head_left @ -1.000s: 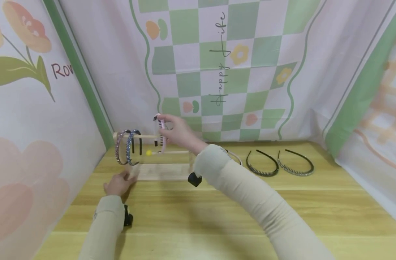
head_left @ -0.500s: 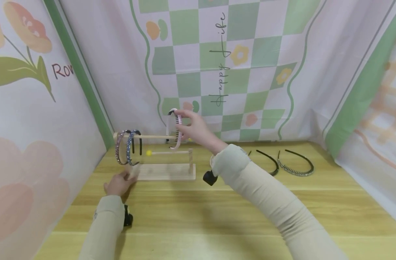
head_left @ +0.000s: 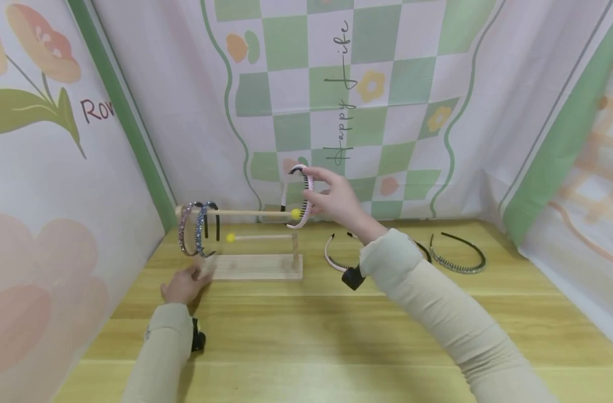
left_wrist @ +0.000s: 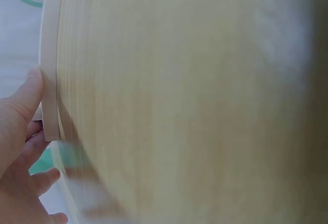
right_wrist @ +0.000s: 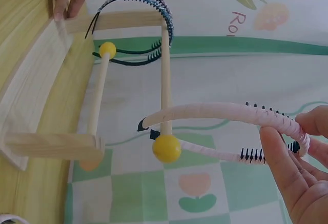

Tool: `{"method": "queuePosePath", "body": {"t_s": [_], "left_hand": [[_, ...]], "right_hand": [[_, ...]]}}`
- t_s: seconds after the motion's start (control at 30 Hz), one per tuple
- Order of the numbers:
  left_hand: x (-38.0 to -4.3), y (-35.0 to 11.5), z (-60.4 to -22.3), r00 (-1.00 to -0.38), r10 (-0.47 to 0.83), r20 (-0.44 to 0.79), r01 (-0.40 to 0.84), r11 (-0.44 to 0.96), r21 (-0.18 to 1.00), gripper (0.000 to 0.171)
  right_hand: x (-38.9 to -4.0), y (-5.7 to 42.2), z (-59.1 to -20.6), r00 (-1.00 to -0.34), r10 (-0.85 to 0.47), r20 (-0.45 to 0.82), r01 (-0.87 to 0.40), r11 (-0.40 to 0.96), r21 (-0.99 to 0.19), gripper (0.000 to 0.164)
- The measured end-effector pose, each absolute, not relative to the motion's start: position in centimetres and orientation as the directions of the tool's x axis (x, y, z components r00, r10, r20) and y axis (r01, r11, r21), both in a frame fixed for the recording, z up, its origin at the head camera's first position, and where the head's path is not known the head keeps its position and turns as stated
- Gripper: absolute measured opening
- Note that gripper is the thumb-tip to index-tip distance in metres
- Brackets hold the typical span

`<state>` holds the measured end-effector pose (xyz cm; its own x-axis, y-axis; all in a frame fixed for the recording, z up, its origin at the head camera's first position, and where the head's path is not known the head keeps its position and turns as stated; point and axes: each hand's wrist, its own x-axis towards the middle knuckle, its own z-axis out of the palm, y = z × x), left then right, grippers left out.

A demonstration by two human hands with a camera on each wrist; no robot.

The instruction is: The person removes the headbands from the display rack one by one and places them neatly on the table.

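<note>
My right hand (head_left: 339, 198) pinches a pink toothed headband (right_wrist: 205, 111) between thumb and fingers, its comb teeth facing inward. The headband is held up at the right end of the wooden stand's upper rod (head_left: 251, 212). In the right wrist view its black-tipped ends lie around the rod, close to the yellow ball (right_wrist: 167, 148). At the stand's left end, my left hand (head_left: 183, 285) grips the edge of the flat base (head_left: 256, 267), thumb on one side and fingers on the other. Two jewelled headbands, one pinkish (head_left: 183, 229) and one blue (head_left: 199, 230), hang at the upper rod's left end.
A lower rod (head_left: 263, 237) with a yellow ball (head_left: 230, 238) points left from the stand's right post. On the table to the right lie a pale pink headband (head_left: 331, 258), a black one partly behind my sleeve, and a glittery grey one (head_left: 462, 268). Patterned curtains surround the table.
My right hand has carried the pink headband rightward along the upper rod to its ball end, uncovering that yellow ball. The left hand and the stand have stayed put.
</note>
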<state>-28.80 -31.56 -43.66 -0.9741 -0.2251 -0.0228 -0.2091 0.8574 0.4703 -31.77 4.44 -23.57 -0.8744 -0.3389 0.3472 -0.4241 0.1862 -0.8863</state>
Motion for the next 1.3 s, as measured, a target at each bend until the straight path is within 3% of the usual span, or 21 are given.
{"method": "queuePosePath", "body": {"t_s": [0.57,1.3], "left_hand": [[-29.0,-32.0,-44.0,-0.979,-0.201,-0.023,-0.187,0.853,0.488,0.075],[-28.6,-31.7,-43.7,-0.98,-0.198,-0.014,-0.181,0.862,0.473,0.072]], "right_hand": [[-30.1,10.3,-24.8,-0.897,-0.289,0.335,-0.401,0.209,-0.892,0.052],[-27.6,14.9,-30.9,-0.942,-0.27,0.199,-0.279,0.297,-0.913,0.053]]}}
